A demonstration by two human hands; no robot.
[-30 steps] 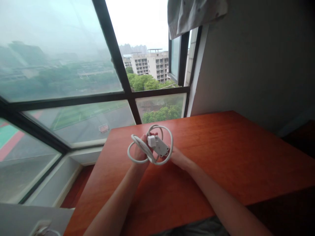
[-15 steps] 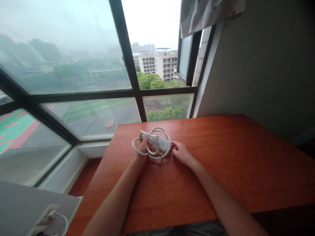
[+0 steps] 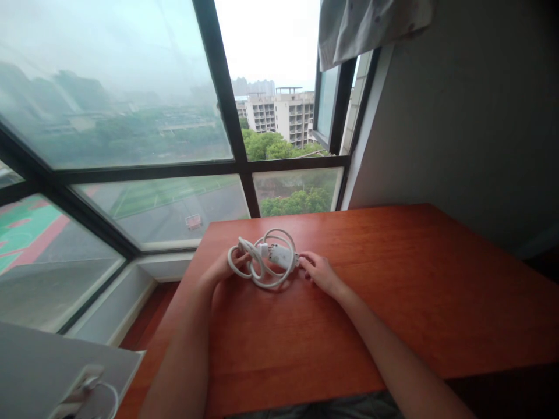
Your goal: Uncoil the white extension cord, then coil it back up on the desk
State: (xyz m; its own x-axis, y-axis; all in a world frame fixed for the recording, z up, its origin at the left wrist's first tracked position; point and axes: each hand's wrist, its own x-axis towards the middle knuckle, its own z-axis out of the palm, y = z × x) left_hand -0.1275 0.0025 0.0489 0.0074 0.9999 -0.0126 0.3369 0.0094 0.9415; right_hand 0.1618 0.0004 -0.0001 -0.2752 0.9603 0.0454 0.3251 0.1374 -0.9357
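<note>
A short white power strip (image 3: 282, 256) lies on the brown wooden table (image 3: 279, 349) near its far edge. Its thick white cord (image 3: 273, 285) is coiled loosely around and over it, with a white plug (image 3: 262, 250) near the strip's left end. My left hand (image 3: 223, 266) is closed on the left loops of the cord, its fingers partly hidden by them. At the strip's right end, my right hand (image 3: 318, 271) pinches that end between thumb and fingers.
Dark-framed windows (image 3: 152, 173) rise beyond the table, one pane swung outward under a hanging curtain (image 3: 371, 29). A grey wall (image 3: 458, 128) borders the right side. At lower left a wall socket (image 3: 85, 384) has a plug and white cable in it.
My left hand has moved left with the cord loops, drawing them partly off the strip and showing more of it. The strip has shifted slightly left; my right hand stays at its end.
</note>
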